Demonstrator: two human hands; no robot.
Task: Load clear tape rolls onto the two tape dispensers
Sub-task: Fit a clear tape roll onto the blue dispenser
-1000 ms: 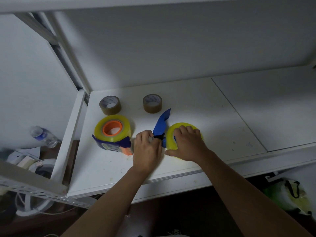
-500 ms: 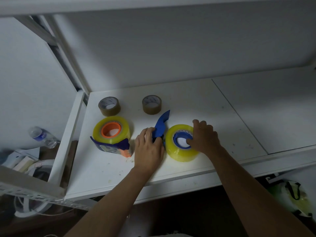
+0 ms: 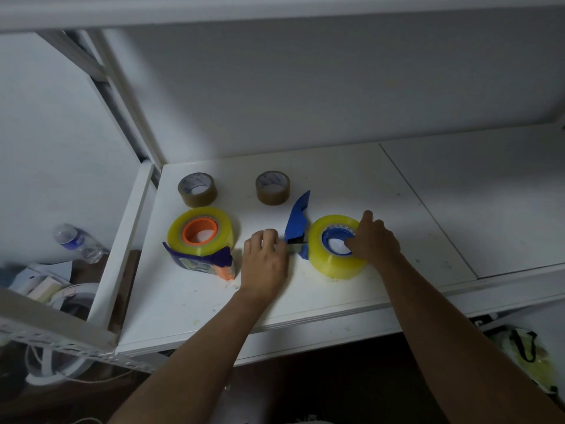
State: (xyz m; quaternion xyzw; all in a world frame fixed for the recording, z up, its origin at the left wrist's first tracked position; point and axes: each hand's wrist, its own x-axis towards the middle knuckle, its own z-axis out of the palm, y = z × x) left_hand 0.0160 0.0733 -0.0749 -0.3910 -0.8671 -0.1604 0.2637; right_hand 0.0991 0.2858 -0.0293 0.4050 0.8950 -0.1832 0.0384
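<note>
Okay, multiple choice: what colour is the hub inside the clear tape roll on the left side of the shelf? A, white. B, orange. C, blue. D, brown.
B: the left clear tape roll sits around an orange hub on its dispenser, while the blue hub belongs to the right-hand roll that the right hand touches.

White metal shelf unit (image 3: 336, 166) w/ grey wall (image 3: 305, 87) behind, dim light, dark floor.
</note>
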